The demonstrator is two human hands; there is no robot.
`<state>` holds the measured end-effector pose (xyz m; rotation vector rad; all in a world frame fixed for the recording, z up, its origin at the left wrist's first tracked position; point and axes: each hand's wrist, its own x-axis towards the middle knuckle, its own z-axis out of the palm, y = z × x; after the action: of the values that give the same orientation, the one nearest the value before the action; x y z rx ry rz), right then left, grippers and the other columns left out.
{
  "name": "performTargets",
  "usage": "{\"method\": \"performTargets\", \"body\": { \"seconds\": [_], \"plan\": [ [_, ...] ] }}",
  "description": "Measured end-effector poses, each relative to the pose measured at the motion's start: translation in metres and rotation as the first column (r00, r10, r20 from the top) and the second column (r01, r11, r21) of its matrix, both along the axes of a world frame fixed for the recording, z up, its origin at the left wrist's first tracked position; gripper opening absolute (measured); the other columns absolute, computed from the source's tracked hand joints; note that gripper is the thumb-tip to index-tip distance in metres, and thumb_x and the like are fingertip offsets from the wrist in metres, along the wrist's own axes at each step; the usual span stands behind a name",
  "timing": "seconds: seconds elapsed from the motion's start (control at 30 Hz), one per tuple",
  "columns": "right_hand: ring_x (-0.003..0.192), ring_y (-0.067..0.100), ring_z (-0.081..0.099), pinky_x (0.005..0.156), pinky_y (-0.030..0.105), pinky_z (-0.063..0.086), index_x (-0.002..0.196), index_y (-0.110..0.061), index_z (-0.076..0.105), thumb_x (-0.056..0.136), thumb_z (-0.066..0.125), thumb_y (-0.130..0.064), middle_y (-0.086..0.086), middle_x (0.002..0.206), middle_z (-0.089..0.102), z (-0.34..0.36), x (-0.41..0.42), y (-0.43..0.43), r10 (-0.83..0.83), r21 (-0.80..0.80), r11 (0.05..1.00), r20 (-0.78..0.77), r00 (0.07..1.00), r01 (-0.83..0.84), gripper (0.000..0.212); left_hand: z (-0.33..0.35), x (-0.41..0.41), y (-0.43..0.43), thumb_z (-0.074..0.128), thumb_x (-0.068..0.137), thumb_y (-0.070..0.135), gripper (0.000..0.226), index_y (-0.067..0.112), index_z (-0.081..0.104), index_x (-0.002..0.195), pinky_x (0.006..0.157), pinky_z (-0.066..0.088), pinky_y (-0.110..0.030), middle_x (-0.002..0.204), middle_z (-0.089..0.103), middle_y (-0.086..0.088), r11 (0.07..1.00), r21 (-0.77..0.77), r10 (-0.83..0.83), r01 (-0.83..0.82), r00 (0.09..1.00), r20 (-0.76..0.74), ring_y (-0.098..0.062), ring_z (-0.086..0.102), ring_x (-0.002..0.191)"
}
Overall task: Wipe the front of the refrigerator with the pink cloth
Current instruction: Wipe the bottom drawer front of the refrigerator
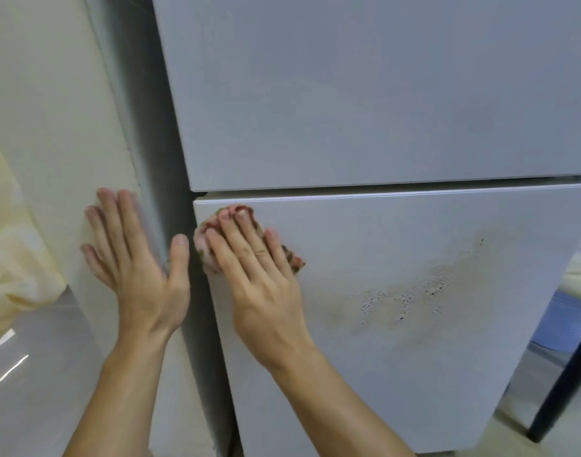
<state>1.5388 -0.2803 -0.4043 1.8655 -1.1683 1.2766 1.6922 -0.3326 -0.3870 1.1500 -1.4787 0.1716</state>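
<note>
We logged right hand [259, 291] fingers straight, pressing pink cloth [202, 237] on refrigerator [381, 94]; brown stain [414, 291], possibly dried spill, lay right-below them, flat left hand [144, 275] farther.

right hand [259, 278] lies on the cloth [213, 245] at the lower door's [414, 374] top-left corner; left hand [141, 258] beside it.

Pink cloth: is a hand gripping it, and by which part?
The pink cloth is not gripped: the right hand, fingers straight, presses its middle flat against the lower door. The left hand holds nothing.
</note>
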Motion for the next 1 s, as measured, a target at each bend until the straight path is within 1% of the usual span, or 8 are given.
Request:
{"method": "performTargets", "body": {
  "seconds": [0.17, 0.3, 0.47, 0.63, 0.77, 0.83, 0.9, 1.0],
  "plan": [
    [0.159, 0.027, 0.026, 0.132, 0.045, 0.016, 0.154, -0.004, 0.049, 0.096, 0.063, 0.013, 0.012, 0.166, 0.037, 0.016, -0.034, 0.002, -0.086, -0.13, 0.985, 0.226, 0.97, 0.117, 0.062, -0.005, -0.009, 0.003, 0.044, 0.099, 0.04, 0.083, 0.017, 0.004, 0.168, 0.127, -0.011, -0.046, 0.176, -0.004, -0.003, 0.999, -0.03, 0.016, -0.015, 1.0, 0.023, -0.023, -0.01, 0.162],
    [0.156, 0.029, 0.034, 0.13, 0.048, 0.023, 0.149, -0.004, 0.055, 0.098, 0.061, 0.014, 0.014, 0.161, 0.045, 0.007, -0.013, -0.006, -0.014, -0.184, 0.98, 0.29, 0.957, 0.07, 0.055, -0.008, 0.001, -0.001, 0.047, 0.1, 0.038, 0.081, 0.015, 0.009, 0.168, 0.131, -0.002, -0.051, 0.176, 0.001, -0.005, 0.998, -0.059, 0.016, -0.014, 0.999, 0.03, -0.023, -0.004, 0.163],
    [0.153, 0.022, 0.04, 0.128, 0.042, 0.029, 0.147, -0.01, 0.058, 0.105, 0.044, 0.007, 0.009, 0.158, 0.05, -0.034, 0.0, -0.018, -0.002, -0.209, 0.978, 0.097, 0.995, 0.022, 0.048, -0.013, 0.005, -0.006, 0.046, 0.103, 0.033, 0.075, 0.014, 0.013, 0.167, 0.13, 0.002, -0.054, 0.176, 0.004, -0.008, 0.996, -0.093, 0.015, -0.01, 0.998, 0.062, -0.024, -0.001, 0.163],
    [0.155, 0.017, 0.036, 0.125, 0.039, 0.035, 0.15, -0.013, 0.056, 0.108, 0.029, 0.001, 0.003, 0.161, 0.047, -0.133, -0.023, 0.0, 0.073, 0.041, 0.997, -0.275, 0.959, -0.064, 0.053, -0.013, 0.004, -0.005, 0.044, 0.103, 0.032, 0.075, 0.015, 0.012, 0.167, 0.13, -0.001, -0.052, 0.176, 0.003, -0.006, 0.996, -0.087, 0.006, -0.002, 0.999, 0.044, -0.023, -0.003, 0.163],
    [0.155, 0.015, 0.036, 0.122, 0.04, 0.039, 0.149, -0.015, 0.058, 0.111, 0.016, 0.001, 0.001, 0.161, 0.047, -0.149, -0.042, 0.009, 0.139, 0.149, 0.985, -0.402, 0.905, -0.085, 0.059, -0.012, 0.006, -0.003, 0.044, 0.102, 0.034, 0.075, 0.015, 0.012, 0.167, 0.13, -0.003, -0.048, 0.176, 0.002, -0.004, 0.997, -0.083, 0.008, -0.003, 0.999, 0.054, -0.02, -0.004, 0.163],
    [0.154, 0.018, 0.038, 0.122, 0.042, 0.039, 0.145, -0.012, 0.062, 0.111, 0.021, 0.001, 0.005, 0.158, 0.05, -0.125, -0.039, 0.008, 0.175, 0.119, 0.983, -0.345, 0.922, -0.143, 0.055, -0.012, 0.006, -0.002, 0.043, 0.103, 0.033, 0.074, 0.015, 0.012, 0.167, 0.131, -0.003, -0.046, 0.176, 0.001, -0.003, 0.997, -0.077, 0.003, 0.001, 0.998, 0.056, -0.02, -0.004, 0.163],
    [0.154, 0.023, 0.039, 0.123, 0.045, 0.038, 0.142, -0.011, 0.064, 0.109, 0.037, 0.004, 0.009, 0.157, 0.05, -0.082, -0.034, 0.004, 0.177, 0.004, 0.984, -0.201, 0.963, -0.18, 0.046, -0.012, 0.006, -0.003, 0.043, 0.103, 0.028, 0.073, 0.013, 0.013, 0.167, 0.131, -0.001, -0.049, 0.176, 0.003, -0.004, 0.996, -0.089, -0.006, 0.011, 0.998, 0.061, -0.021, -0.003, 0.163],
    [0.151, 0.032, 0.042, 0.122, 0.051, 0.038, 0.139, -0.008, 0.067, 0.1, 0.058, 0.01, 0.016, 0.155, 0.05, -0.007, -0.021, -0.012, 0.137, -0.174, 0.975, -0.007, 0.991, -0.136, 0.044, -0.013, 0.008, -0.004, 0.041, 0.102, 0.02, 0.07, 0.012, 0.015, 0.167, 0.13, 0.003, -0.053, 0.176, 0.006, -0.007, 0.995, -0.102, 0.002, 0.005, 0.998, 0.069, -0.023, 0.0, 0.163]
  ]
}}
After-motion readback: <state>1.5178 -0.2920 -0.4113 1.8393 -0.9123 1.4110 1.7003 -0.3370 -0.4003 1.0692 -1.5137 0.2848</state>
